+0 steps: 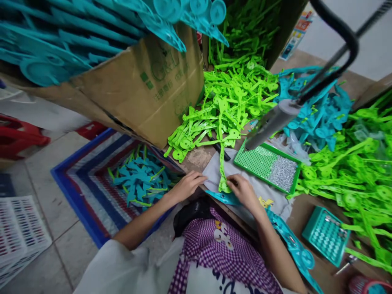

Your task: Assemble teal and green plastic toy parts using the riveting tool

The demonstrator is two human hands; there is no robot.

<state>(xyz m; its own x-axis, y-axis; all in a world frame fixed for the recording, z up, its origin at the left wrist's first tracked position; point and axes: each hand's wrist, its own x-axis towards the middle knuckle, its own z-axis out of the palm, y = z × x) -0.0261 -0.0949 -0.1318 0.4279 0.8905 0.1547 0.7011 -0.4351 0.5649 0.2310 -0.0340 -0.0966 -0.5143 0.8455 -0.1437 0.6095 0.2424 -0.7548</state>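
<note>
My right hand is closed, its thumb and fingers pinching the lower end of a long bright green plastic part. This part lies over a grey cloth at the front edge of the table. To its left, my left hand has its fingers pressed together at the cloth's edge; what they hold, if anything, is too small to make out. A blue plastic part lies just below the green one, partly covered by my right hand. Another long blue part rests beside my right forearm.
A grey cylindrical tool hangs over a green tray of small metal pieces. Green parts and blue parts are heaped behind. A cardboard box stands left, above a lined crate. A teal rack sits right.
</note>
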